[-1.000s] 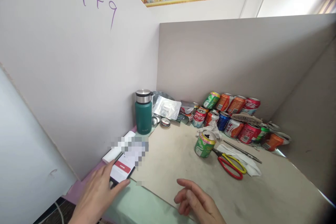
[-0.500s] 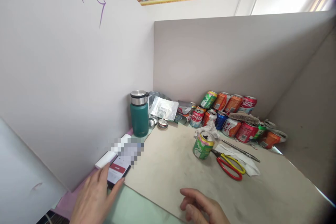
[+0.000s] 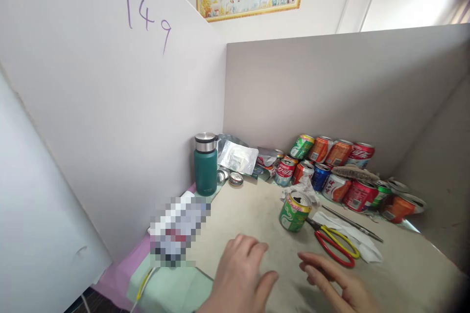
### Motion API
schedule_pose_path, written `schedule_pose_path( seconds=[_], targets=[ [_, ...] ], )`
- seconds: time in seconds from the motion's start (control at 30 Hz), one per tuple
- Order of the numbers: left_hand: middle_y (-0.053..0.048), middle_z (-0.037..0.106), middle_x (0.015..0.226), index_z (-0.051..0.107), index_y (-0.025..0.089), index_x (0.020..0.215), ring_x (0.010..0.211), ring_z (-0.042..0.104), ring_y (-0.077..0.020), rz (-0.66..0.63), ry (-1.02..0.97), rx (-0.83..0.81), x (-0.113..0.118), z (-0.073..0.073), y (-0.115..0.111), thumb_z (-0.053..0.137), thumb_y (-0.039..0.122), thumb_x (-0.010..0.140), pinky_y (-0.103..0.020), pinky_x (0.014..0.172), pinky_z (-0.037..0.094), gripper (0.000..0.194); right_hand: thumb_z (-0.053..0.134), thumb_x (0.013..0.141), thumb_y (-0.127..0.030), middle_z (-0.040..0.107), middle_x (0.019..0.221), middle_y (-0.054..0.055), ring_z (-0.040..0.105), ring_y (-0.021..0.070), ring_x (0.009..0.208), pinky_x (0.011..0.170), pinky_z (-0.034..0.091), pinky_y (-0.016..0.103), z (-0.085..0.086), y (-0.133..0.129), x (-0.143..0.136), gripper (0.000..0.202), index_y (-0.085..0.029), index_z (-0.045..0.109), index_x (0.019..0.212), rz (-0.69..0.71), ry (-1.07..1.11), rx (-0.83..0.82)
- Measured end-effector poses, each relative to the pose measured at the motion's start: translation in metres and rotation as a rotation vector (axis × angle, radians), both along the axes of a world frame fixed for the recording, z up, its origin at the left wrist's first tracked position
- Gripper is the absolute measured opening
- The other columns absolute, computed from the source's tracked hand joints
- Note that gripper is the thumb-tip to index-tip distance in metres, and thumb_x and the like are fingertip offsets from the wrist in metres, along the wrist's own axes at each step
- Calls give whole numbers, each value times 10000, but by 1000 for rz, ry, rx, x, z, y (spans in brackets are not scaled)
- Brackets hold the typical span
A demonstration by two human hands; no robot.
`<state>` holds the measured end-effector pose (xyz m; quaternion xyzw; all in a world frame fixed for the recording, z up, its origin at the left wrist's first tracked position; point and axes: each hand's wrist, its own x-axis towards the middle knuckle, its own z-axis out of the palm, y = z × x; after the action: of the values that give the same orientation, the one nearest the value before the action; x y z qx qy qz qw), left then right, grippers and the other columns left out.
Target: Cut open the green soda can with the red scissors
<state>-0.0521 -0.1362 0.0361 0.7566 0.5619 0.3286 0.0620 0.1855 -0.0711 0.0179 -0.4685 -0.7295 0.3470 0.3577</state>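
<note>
My left hand (image 3: 242, 274) is over the beige board (image 3: 223, 215), thumb apart from bent fingers, holding nothing. To its right, my right hand (image 3: 332, 281) is also empty, its fingers loosely curved and the thumb a little apart. Just beyond both hands stands an upright green-and-yellow drink can (image 3: 294, 215) with a dark opening in its top. Scissors (image 3: 338, 247) with one red and one yellow handle lie beside the can, partly on a white tissue (image 3: 367, 247). Left of my left hand lies a phone (image 3: 179, 234), blurred out by large pixels.
A thin metal pen-like tool (image 3: 352, 223) lies behind the tissue. Several stacked drink cans (image 3: 338, 151) line the back partition (image 3: 312, 88). A green thermos (image 3: 205, 171) stands at the left wall, near a silver pouch (image 3: 238, 156) and round metal lids (image 3: 236, 179). A cable (image 3: 144, 286) hangs at front left.
My left hand has come off the phone and moved right over the board. My right hand has shifted right in view. The camera has turned slightly, moving the whole scene right and down.
</note>
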Motion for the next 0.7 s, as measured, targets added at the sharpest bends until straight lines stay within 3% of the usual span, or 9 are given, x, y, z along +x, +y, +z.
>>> schedule_pose_path(
  seconds=[0.13, 0.27, 0.37, 0.47, 0.6, 0.7],
  targets=[
    [-140, 632, 1136, 618, 166, 1197, 1071, 560, -309, -86, -69, -85, 33, 27, 34, 652, 347, 845, -470, 944, 468, 398, 620, 792, -600, 781, 1050, 102, 725, 319, 978, 816, 610, 367, 3, 17, 17, 411, -270, 806, 952, -109, -107, 187],
    [-186, 582, 1214, 556, 115, 1282, 1140, 526, -337, -93, -154, -175, 42, 35, 77, 711, 349, 782, -484, 988, 435, 574, 606, 747, -640, 780, 1033, 105, 728, 337, 943, 672, 621, 372, 7, 33, 29, 454, -262, 796, 912, -251, -97, 248],
    [-252, 485, 1367, 379, 62, 1457, 1280, 434, -392, -94, -244, -255, 44, 26, 109, 798, 355, 680, -515, 1061, 371, 931, 581, 759, -648, 753, 1054, 129, 729, 319, 872, 613, 608, 360, 10, 44, 28, 516, -229, 756, 1005, -353, -52, 268],
    [-297, 365, 1480, 195, 30, 1540, 1383, 321, -433, -111, -350, -316, 45, 12, 131, 875, 390, 558, -535, 1127, 291, 1247, 591, 768, -635, 686, 1174, 153, 713, 310, 875, 660, 604, 377, 10, 55, 19, 612, -206, 658, 1199, -384, -55, 296],
    [-299, 291, 1541, 114, 20, 1557, 1427, 271, -423, -164, -468, -341, 46, -10, 147, 891, 437, 504, -523, 1166, 246, 1374, 563, 809, -630, 549, 1374, 174, 670, 328, 1023, 755, 597, 402, -1, 72, 4, 730, -190, 492, 1387, -383, -87, 292],
    [-272, 331, 1531, 152, 64, 1559, 1407, 307, -418, -165, -531, -329, 48, -23, 149, 901, 426, 476, -534, 1155, 262, 1366, 551, 836, -611, 483, 1440, 182, 603, 349, 1159, 854, 567, 433, -15, 84, -5, 784, -184, 377, 1469, -381, -95, 308]
  ],
)
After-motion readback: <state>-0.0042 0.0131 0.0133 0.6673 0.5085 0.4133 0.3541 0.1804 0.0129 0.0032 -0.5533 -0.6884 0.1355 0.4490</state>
